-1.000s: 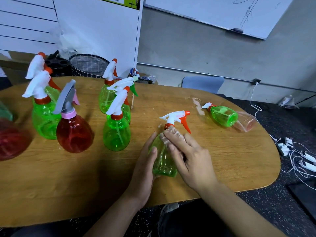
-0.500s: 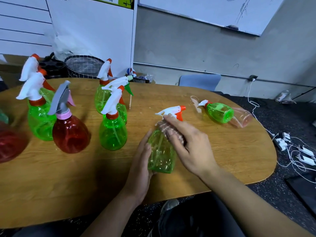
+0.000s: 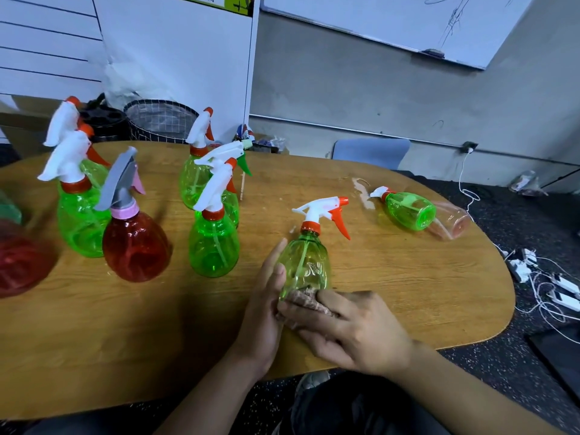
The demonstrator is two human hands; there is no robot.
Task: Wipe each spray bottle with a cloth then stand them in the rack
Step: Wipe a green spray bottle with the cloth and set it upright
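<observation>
Wiping the green spray bottle (image 3: 306, 266) well calls for firm cloth contact across the whole body, base included, while we brace the opposite side so it does not tip. The bottle stands upright on the surface (image 3: 408, 277), near its front edge, at 3 o'clock from the cluster of 5 standing bottles (image 3: 213, 243). Our left hand (image 3: 266, 312) lies flat against the bottle's 9 o'clock side, fingers straight, steadying it. Our right hand (image 3: 348, 331) crosses in from 4 o'clock, its fingers pressing the crumpled cloth (image 3: 306, 299) against the bottle's lower wall; we cannot tell whether the thumb pinches the cloth. No rack is identifiable. 1 green bottle (image 3: 408, 210) lies on its side at 1 o'clock, well apart.
</observation>
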